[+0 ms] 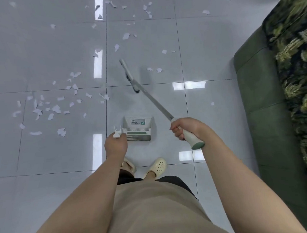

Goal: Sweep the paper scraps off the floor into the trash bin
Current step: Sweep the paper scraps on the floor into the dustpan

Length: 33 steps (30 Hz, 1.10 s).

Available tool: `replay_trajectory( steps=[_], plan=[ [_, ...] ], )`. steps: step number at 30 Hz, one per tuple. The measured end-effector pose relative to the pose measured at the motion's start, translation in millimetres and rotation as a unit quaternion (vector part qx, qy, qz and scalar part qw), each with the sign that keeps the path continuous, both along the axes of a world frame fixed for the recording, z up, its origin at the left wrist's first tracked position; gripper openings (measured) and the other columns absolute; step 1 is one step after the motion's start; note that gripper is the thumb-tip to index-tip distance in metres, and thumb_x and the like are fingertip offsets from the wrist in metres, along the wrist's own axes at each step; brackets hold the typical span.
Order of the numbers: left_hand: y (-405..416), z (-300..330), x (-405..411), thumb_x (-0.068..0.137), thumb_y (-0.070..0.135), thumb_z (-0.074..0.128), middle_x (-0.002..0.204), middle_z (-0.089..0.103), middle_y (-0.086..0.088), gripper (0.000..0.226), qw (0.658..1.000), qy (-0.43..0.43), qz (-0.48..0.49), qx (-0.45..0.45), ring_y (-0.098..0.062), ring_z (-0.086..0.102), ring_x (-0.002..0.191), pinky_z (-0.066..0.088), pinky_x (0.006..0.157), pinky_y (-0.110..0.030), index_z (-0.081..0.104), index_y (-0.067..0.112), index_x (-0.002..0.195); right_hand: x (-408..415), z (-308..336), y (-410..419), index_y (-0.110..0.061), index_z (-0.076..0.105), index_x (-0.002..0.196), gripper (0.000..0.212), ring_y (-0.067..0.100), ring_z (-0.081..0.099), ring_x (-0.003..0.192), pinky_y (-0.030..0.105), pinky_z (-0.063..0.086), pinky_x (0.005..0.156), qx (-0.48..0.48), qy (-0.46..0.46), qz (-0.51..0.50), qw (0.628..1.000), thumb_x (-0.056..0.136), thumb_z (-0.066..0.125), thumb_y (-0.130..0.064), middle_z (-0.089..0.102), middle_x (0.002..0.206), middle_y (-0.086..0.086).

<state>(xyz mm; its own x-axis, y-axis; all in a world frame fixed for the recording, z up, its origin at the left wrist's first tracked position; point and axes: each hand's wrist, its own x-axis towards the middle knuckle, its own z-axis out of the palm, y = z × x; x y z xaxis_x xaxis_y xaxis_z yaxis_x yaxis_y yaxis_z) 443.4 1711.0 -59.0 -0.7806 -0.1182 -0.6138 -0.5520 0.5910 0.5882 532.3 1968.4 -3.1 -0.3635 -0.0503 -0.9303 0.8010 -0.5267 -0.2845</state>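
Step in hand: I'm reading this as the gather — broom (144, 91) out front, dustpan (138, 130) parked upright just ahead of my feet, no scraps in the pan that I can see.
Paper scraps: the paper scraps (55, 108) lie thickest to the left of the broom head, with a looser scatter further up the floor (208, 52) and a few strays to the right, near the green sofa (257, 87). Most are well apart from the pan.
Trash bin: not in view, so I can't say which way the load has to travel.
Broom head: the bristles (130, 78) sit on or just over the tile, angled away from me; two scraps lie just to their right.
How I'd do it well: short, low strokes, I judge, pulling the far pieces toward the left-hand pile instead of flicking them; this paper looks light and the tile glossy, so a fast swing would likely send bits skating. One heap first, then the pan brought to it.
Right hand: my right hand (184, 128) is clenched round the pale grip near the broom's green end cap, fingers wrapped under, arm stretched forward and the shaft slanting down and left.
Left hand: my left hand (116, 143) grasps the white top of the dustpan handle, knuckles up, forearm reaching straight out from my body.
Risk: sweeping rightward could push strays under the sofa.
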Motion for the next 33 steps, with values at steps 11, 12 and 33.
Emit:
replay_trajectory(
  steps=[11, 12, 33],
  plan=[
    [52.3, 6.8, -65.6, 0.097, 0.023, 0.064, 0.064, 0.056, 0.0, 0.022, 0.989, 0.032, -0.139, 0.03, -0.017, 0.05, 0.06, 0.037, 0.055, -0.027, 0.062, 0.017, 0.076, -3.6, 15.0, 38.6, -0.016, 0.036, 0.078, 0.022, 0.007, 0.031, 0.033, 0.016, 0.033, 0.03, 0.006, -0.059, -0.21, 0.976, 0.088, 0.045, 0.002, 0.031, 0.052, -0.004],
    [60.9, 6.6, -74.0, 0.097, 0.023, 0.064, 0.065, 0.057, 0.0, 0.02, 0.987, 0.035, -0.151, 0.029, -0.016, 0.051, 0.061, 0.037, 0.055, -0.026, 0.063, 0.017, 0.079, -0.9, 14.3, 41.1, -0.016, 0.035, 0.077, 0.023, 0.007, 0.031, 0.032, 0.016, 0.033, 0.03, 0.008, -0.068, -0.233, 0.97, 0.088, 0.044, 0.002, 0.031, 0.05, -0.004],
    [205.8, 4.0, -180.2, 0.098, 0.021, 0.06, 0.066, 0.053, -0.001, 0.028, 0.982, 0.039, -0.177, -0.052, -0.015, 0.049, 0.059, 0.033, 0.05, -0.024, 0.052, 0.014, 0.072, 1.9, -38.3, 203.1, -0.007, 0.049, 0.102, 0.013, 0.007, 0.041, 0.034, 0.019, 0.04, 0.032, 0.063, -0.201, -0.231, 0.95, 0.093, 0.057, -0.002, 0.041, 0.045, -0.002]
  ],
)
